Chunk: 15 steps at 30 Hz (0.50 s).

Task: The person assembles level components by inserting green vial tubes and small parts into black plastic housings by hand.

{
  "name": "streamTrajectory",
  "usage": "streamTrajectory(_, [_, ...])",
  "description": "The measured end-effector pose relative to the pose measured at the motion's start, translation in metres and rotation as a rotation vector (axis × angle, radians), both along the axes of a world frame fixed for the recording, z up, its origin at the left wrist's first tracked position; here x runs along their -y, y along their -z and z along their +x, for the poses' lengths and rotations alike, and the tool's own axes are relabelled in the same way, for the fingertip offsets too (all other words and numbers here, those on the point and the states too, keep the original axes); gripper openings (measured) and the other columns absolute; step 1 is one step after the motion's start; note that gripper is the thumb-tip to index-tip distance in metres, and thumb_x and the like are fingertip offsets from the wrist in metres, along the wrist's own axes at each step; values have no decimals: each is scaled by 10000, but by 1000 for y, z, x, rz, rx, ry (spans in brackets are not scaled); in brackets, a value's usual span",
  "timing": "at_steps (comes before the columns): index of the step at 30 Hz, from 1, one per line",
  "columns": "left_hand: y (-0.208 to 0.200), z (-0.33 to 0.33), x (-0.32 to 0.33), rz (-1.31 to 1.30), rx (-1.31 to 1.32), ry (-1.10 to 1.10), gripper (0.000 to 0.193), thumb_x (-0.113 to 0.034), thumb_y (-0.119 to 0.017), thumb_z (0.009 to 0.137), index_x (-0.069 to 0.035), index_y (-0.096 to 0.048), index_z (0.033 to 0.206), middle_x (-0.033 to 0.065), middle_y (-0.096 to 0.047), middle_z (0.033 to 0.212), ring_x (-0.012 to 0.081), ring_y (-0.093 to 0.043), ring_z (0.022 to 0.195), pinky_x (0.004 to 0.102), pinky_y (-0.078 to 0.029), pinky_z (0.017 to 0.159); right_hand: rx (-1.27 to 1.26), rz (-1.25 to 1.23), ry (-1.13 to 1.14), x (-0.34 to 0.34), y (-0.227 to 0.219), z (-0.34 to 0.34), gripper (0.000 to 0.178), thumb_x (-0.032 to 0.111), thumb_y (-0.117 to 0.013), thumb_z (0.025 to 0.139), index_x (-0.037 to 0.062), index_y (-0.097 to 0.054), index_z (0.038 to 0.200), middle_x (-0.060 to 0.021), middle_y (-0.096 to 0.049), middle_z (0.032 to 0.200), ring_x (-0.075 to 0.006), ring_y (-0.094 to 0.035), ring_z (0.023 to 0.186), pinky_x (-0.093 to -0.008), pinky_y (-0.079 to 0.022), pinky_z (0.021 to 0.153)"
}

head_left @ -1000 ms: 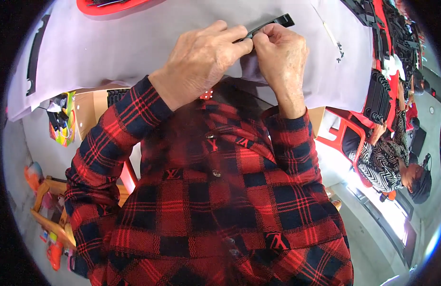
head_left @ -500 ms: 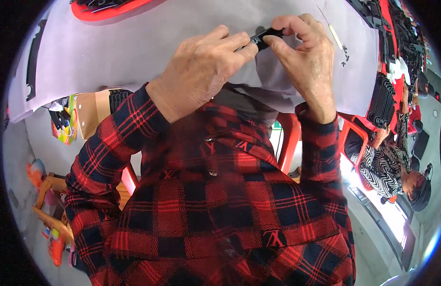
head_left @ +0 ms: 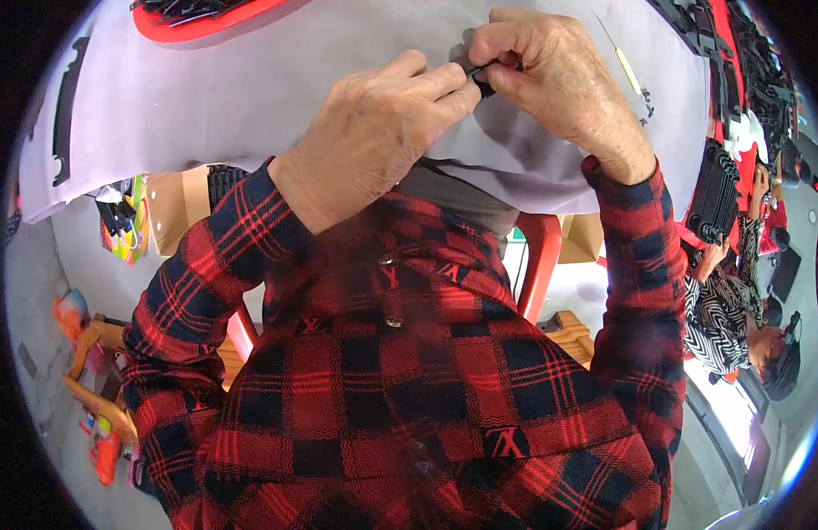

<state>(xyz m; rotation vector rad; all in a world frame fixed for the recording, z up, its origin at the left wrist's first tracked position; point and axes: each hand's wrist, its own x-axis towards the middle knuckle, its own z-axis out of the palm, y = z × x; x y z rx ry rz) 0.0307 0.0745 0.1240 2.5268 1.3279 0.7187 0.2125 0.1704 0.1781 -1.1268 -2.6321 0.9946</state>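
A small black plastic part (head_left: 485, 87) is pinched between my two hands, just above the pale table cover (head_left: 250, 106). Most of it is hidden behind my fingers. My left hand (head_left: 382, 128) grips its near left end between thumb and fingers. From the right, my right hand (head_left: 555, 75) closes its thumb and curled index finger at the part's other end. Whether a second tiny piece sits in that pinch cannot be made out. Beyond my right hand lies a thin pointed tool with a pale yellow handle (head_left: 628, 71), with tiny black bits (head_left: 646, 110) beside its handle end.
A red tray (head_left: 188, 34) of black parts stands at the far left. A long black strip (head_left: 68, 110) lies along the left edge. Stacked black parts (head_left: 715, 190) sit on the right, near a co-worker in a patterned sleeve (head_left: 714, 322). A cardboard box (head_left: 581, 238) is below the table.
My right hand has turned and curled its fingers in closer to my left, covering more of the black part. Its elbow has swung out to the right. My left hand stays put.
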Motion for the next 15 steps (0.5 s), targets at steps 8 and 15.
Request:
streamTrajectory(8, [-1,0,0,-3,-6,12,412,-85,-556,815,-123,-632,1218,2,-611,1054,210,-594,940,328,-566,734,7,170,-172,-6,9,6,117,1,-646,760,37,-581,851,-103,-533,733,-288,-557,644,-367,-447,585])
streamTrajectory(15, [-2,0,-1,-28,-12,25,413,-82,-553,817,-120,-622,1223,6,-611,1055,215,-593,938,320,-561,751,-26,181,-164,-5,8,7,119,-17,-628,761,37,-575,853,-101,-535,729,-294,-553,646,-375,-443,588])
